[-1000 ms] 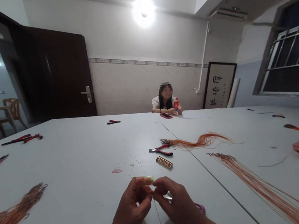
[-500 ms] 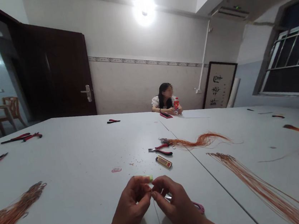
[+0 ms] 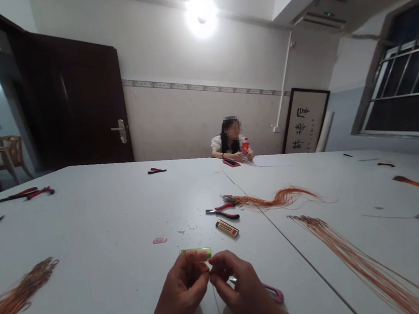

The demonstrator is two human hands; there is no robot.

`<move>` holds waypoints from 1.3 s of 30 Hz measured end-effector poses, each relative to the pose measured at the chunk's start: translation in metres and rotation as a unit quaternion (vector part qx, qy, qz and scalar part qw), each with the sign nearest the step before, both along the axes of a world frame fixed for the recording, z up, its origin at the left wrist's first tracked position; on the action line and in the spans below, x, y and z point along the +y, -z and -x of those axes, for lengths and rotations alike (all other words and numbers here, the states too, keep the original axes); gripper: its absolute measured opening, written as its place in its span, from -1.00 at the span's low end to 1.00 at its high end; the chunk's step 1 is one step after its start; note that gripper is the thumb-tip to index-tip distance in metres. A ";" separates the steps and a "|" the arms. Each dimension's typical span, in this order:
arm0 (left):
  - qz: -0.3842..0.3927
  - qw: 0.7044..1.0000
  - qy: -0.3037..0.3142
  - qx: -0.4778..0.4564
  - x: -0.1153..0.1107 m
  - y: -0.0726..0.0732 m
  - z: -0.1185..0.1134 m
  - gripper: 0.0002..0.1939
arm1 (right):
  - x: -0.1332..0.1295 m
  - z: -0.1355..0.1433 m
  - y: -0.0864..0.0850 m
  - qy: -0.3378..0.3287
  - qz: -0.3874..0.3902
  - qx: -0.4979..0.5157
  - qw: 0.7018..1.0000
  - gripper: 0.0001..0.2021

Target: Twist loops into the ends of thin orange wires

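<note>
Near the table's front edge my left hand (image 3: 181, 292) and my right hand (image 3: 241, 287) meet fingertip to fingertip. Both are closed in a pinch on a thin brownish cord (image 3: 216, 300), whose tail hangs down between them. The small part right at the fingertips is hidden. Just beyond my left fingers lies a green-edged flat object (image 3: 206, 252), partly covered by them. A purple-handled tool (image 3: 276, 293), perhaps scissors, lies partly beneath my right hand. Farther forward are a gold-and-dark patterned lighter-like case (image 3: 227, 228) and red-handled pliers (image 3: 223, 210).
Bundles of orange-brown cords lie at left (image 3: 24, 296), centre (image 3: 275, 200) and right (image 3: 341, 248). More pliers (image 3: 24, 194) rest at far left. A person (image 3: 227, 147) sits across the white table (image 3: 99, 225) holding a red-labelled bottle (image 3: 245, 148). Tiny scraps (image 3: 187, 227) are scattered ahead.
The view has shifted slightly. At the right edge another person's hand has drawn back, showing more of a clear flat sheet. My hands keep nearly the same pinch.
</note>
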State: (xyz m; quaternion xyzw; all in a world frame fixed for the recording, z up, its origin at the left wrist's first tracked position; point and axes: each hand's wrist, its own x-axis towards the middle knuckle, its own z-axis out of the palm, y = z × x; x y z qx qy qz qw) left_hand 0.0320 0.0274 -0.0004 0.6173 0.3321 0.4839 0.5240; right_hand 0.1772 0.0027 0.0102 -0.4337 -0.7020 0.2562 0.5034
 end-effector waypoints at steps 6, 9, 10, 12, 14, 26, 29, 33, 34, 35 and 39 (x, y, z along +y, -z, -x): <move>-0.019 1.000 -0.019 0.004 0.000 0.001 0.000 -0.86 | 0.002 -0.001 0.001 0.004 -0.014 -0.006 1.000 -0.82; -0.007 1.000 -0.014 -0.021 -0.002 -0.003 -0.001 -0.87 | 0.002 -0.001 0.001 0.002 -0.012 -0.016 1.000 -0.82; -0.007 1.000 -0.011 -0.029 -0.002 -0.004 -0.002 -0.89 | 0.002 -0.001 0.002 0.003 -0.011 -0.021 1.000 -0.81; -0.013 0.999 -0.005 -0.032 -0.002 -0.005 -0.002 -0.92 | 0.003 0.000 0.004 0.008 -0.009 -0.031 0.999 -0.79; -0.018 1.000 -0.002 -0.025 -0.002 -0.005 -0.001 -0.95 | 0.004 0.000 0.007 0.005 -0.006 -0.036 0.999 -0.77; -0.028 0.999 -0.026 -0.016 -0.004 -0.003 0.000 -0.90 | 0.002 -0.001 0.005 0.007 0.001 -0.049 0.999 -0.83; -0.035 0.999 -0.022 -0.017 -0.006 -0.006 0.000 -0.92 | 0.002 0.000 0.003 0.006 -0.001 -0.045 0.999 -0.83; -0.045 0.999 -0.019 -0.016 -0.006 -0.004 0.000 -0.93 | 0.002 0.000 0.002 0.011 -0.009 -0.049 0.999 -0.84; -0.046 0.999 -0.018 -0.015 -0.005 -0.004 0.000 -0.92 | 0.002 0.000 0.002 0.012 -0.012 -0.050 0.999 -0.84; -0.046 0.999 -0.018 -0.014 -0.005 -0.003 -0.001 -0.92 | 0.002 -0.001 0.002 0.014 -0.015 -0.050 0.999 -0.85; -0.039 0.999 -0.017 -0.014 -0.004 -0.001 -0.001 -0.92 | 0.001 -0.001 0.002 0.014 -0.017 -0.053 0.998 -0.85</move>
